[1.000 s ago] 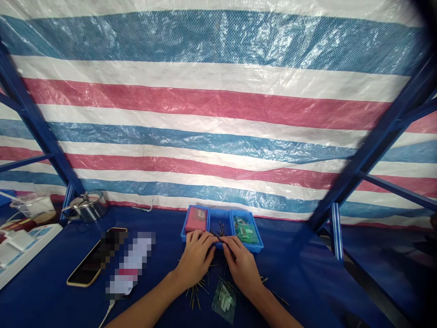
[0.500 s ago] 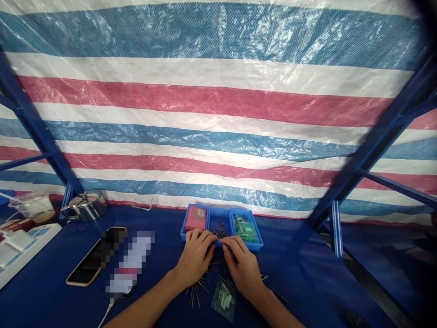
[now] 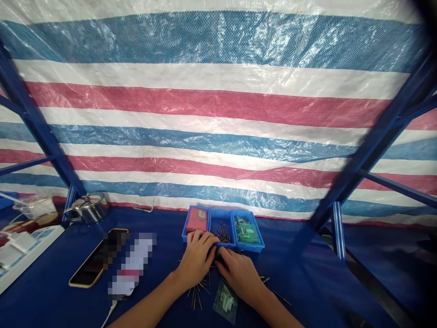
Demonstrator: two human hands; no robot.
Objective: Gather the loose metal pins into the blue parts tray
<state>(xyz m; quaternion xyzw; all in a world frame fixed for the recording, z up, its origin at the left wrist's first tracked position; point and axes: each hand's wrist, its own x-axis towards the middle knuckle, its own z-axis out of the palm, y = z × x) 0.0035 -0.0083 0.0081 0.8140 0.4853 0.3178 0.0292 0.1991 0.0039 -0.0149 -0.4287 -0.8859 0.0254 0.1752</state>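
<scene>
My left hand (image 3: 197,256) is at the front edge of the blue bins, its fingers curled and pressed together below the red packet (image 3: 197,218). Close beside it, my right hand (image 3: 241,272) has its fingers bent inward, fingertips almost meeting the left ones. Whatever lies between the fingertips is hidden. Several thin metal rods like drill bits (image 3: 222,234) lie in the middle blue bin (image 3: 221,214). More loose rods (image 3: 197,294) are scattered on the table around both hands. A clear plastic bag (image 3: 225,303) with pale pieces inside lies between my forearms.
The right-hand blue bin (image 3: 261,243) holds green-and-clear packets (image 3: 246,231). To the left are a phone (image 3: 92,266), a blurred-out white item (image 3: 134,262), a power strip (image 3: 30,250) and a metal pot (image 3: 90,209). A striped tarp (image 3: 218,109) hangs behind, between blue frame posts (image 3: 362,150).
My right hand has drawn slightly down from the middle bin's front edge, its fingers curling more. My left hand stays nearly in place. The view has shifted a little.
</scene>
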